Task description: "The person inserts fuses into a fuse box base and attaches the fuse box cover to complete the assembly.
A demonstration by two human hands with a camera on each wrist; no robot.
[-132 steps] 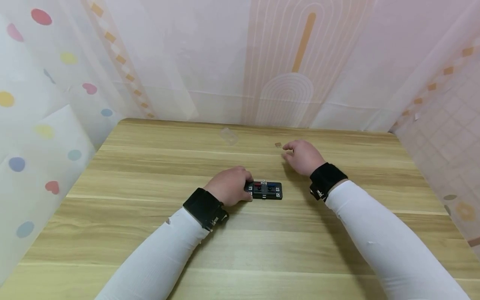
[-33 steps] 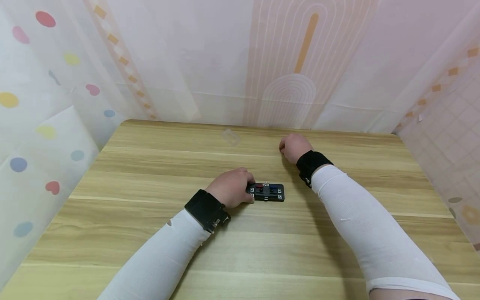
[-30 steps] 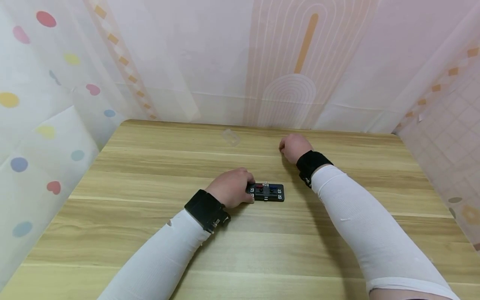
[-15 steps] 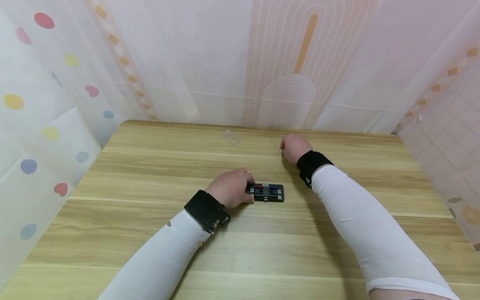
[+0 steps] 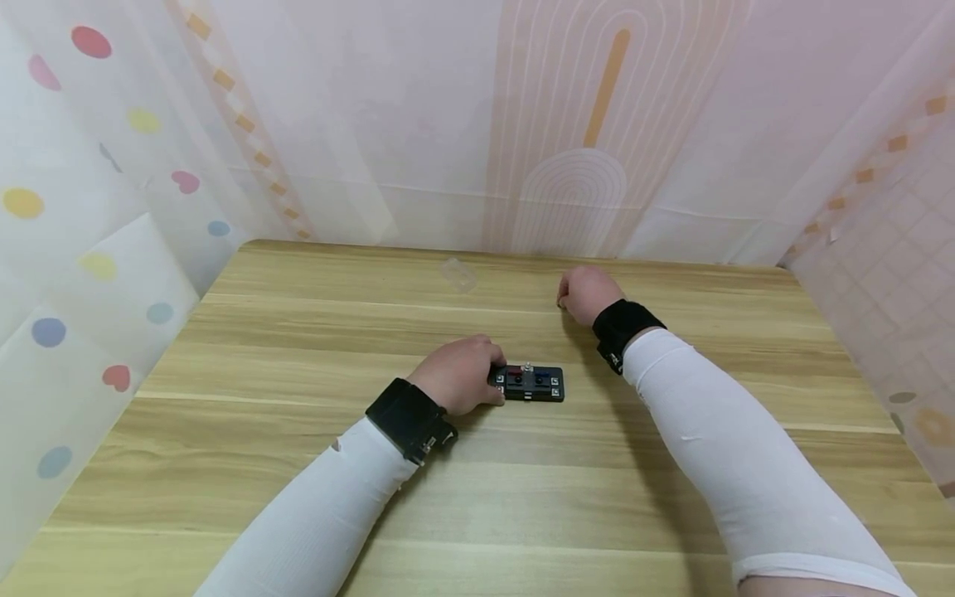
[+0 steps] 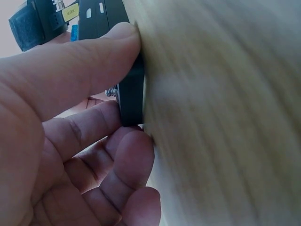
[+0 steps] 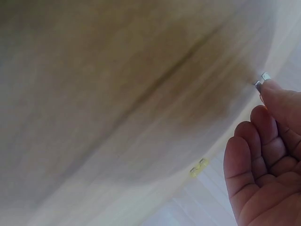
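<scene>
A: What might go wrong here?

B: The left hand (image 5: 458,373) pinches one end of the black block (image 5: 533,382), thumb and fingers curled round its edge in the left wrist view. The block lies flat mid-table. With only that end held, a push at the far end could swivel it.

A: And the other hand?

B: The right hand (image 5: 585,292) sits further back, apart from the block. Its fingertips pinch a small metal piece (image 7: 262,81), the other fingers loosely curled. The piece is tiny; a loosened pinch would likely drop it.

A: Room to move?

B: Bare table (image 5: 298,332) left and front. A clear plastic bit (image 5: 457,273) lies near the back edge. Curtains (image 5: 112,207) close three sides.
</scene>
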